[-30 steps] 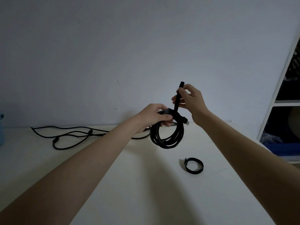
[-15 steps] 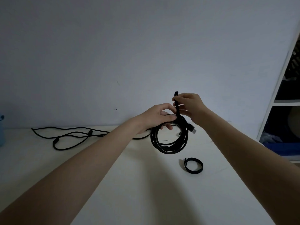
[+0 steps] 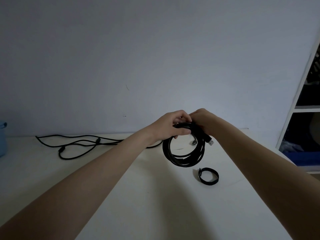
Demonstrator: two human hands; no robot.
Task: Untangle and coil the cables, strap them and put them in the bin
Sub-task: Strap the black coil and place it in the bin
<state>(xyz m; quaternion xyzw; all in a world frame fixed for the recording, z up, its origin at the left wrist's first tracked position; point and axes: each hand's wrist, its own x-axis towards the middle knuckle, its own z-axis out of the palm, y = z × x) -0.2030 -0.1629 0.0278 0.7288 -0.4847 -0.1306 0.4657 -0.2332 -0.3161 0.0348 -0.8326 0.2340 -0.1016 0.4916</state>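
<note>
Both hands gripping the top of the coiled black cable [image 3: 183, 153] held above the desk [image 3: 138, 196], left hand [image 3: 170, 125], right hand [image 3: 205, 122], probably closed on its strap, strap tail no longer upright, spare strap loop [image 3: 208, 176] near right edge, loose cable [image 3: 78, 144] by the wall.

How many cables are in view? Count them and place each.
2. One coil hangs from both hands above the table; one loose cable sprawls on the table's far left. Whether that is one cable is unclear.
</note>
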